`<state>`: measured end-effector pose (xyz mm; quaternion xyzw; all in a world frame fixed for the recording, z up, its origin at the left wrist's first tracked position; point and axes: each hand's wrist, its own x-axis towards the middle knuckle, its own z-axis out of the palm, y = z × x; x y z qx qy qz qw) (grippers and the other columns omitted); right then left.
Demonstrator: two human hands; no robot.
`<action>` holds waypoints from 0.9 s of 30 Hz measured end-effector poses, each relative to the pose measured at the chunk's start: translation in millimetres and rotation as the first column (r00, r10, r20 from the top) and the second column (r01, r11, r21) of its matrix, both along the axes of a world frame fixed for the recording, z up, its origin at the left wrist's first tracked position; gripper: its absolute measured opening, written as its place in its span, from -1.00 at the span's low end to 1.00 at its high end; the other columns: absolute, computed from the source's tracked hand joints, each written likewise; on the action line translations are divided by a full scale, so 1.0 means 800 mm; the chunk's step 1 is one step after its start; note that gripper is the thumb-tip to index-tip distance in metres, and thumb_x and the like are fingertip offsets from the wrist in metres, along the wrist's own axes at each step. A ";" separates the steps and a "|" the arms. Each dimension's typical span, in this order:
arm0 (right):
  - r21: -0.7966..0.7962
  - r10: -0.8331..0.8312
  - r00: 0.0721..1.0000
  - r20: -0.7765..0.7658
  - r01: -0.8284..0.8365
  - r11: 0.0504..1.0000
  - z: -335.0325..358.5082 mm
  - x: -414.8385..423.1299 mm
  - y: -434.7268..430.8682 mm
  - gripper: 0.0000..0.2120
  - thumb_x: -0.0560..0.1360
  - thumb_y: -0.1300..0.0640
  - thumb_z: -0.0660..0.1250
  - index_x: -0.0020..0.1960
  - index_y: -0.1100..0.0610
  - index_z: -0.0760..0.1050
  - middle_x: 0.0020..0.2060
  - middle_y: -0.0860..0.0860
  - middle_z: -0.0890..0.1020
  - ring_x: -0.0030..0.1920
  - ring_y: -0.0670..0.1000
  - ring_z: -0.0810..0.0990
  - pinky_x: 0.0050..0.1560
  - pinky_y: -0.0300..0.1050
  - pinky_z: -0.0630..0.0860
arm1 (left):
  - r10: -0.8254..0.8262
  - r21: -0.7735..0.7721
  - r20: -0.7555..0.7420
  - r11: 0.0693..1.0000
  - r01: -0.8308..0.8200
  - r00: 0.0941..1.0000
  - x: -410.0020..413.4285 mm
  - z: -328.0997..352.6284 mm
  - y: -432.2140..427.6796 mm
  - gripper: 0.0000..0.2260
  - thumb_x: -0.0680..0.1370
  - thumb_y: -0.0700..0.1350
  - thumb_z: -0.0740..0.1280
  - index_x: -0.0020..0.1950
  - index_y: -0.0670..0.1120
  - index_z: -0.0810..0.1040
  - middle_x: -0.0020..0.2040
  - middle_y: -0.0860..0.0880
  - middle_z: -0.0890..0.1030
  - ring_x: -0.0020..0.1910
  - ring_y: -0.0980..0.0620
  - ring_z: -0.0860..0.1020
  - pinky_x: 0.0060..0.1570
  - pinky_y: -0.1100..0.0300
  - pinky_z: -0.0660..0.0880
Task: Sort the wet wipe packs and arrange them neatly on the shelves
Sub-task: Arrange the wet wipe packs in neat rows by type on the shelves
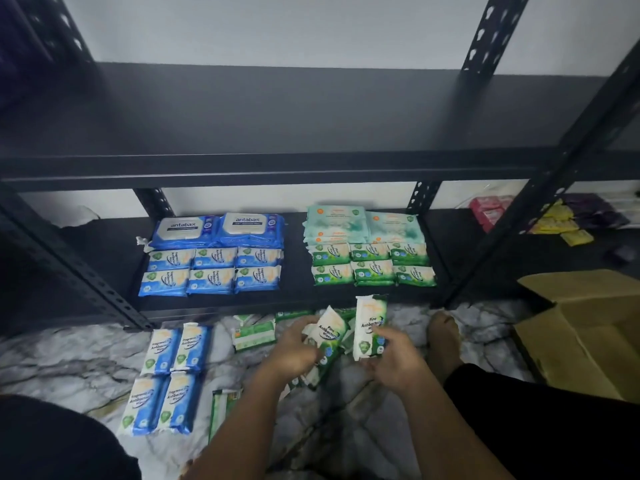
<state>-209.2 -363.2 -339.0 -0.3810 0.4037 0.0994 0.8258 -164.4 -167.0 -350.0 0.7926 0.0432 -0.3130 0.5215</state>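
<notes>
My right hand [394, 358] holds a green "Pine Antibacterial" wipe pack [370, 323] upright above the floor. My left hand [294, 348] grips another green pack [329, 336] from the loose pile of green packs [254, 332] on the marble floor. On the bottom shelf [298, 292], blue packs [211, 271] lie in two rows on the left below two large blue Antabax packs [218, 228]. Green packs [372, 268] lie in rows on the right, in front of pale teal packs [360, 223]. Several blue packs [169, 375] lie on the floor to the left.
An open cardboard box [585, 327] stands on the floor at the right. Red, yellow and purple packs [554, 216] lie on the neighbouring shelf at far right. The upper black shelf [277, 112] is bare. A bare foot [443, 337] rests beside my right hand.
</notes>
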 end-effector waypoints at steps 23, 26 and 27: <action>-0.460 -0.299 0.954 0.024 0.276 0.844 -0.075 0.167 -0.108 -0.41 0.39 0.39 0.55 0.24 0.10 0.30 -0.01 0.34 0.63 -0.26 0.21 0.68 -0.33 -0.04 0.62 | 0.467 -0.067 0.219 0.883 -0.464 0.857 0.194 -0.084 -0.105 -0.67 0.55 -0.09 0.47 0.22 0.08 0.42 -0.05 0.08 0.51 -0.10 -0.07 0.61 -0.04 -0.20 0.64; -0.462 -0.296 0.955 0.034 0.278 0.842 -0.087 0.192 -0.121 -0.40 0.40 0.38 0.54 0.23 0.06 0.27 -0.10 0.26 0.65 -0.37 0.12 0.65 -0.35 -0.07 0.60 | 0.473 -0.014 0.223 0.876 -0.483 0.852 0.221 -0.105 -0.110 -0.65 0.54 -0.09 0.48 0.24 0.05 0.43 -0.05 0.10 0.50 -0.09 -0.07 0.61 -0.03 -0.18 0.64; -0.461 -0.298 0.954 0.043 0.284 0.841 -0.091 0.199 -0.126 -0.40 0.40 0.38 0.54 0.21 0.04 0.25 -0.08 0.26 0.64 -0.36 0.13 0.65 -0.33 -0.06 0.60 | 0.471 0.007 0.224 0.875 -0.484 0.853 0.229 -0.112 -0.112 -0.65 0.53 -0.08 0.48 0.24 0.05 0.42 -0.06 0.10 0.49 -0.08 -0.08 0.60 -0.03 -0.18 0.64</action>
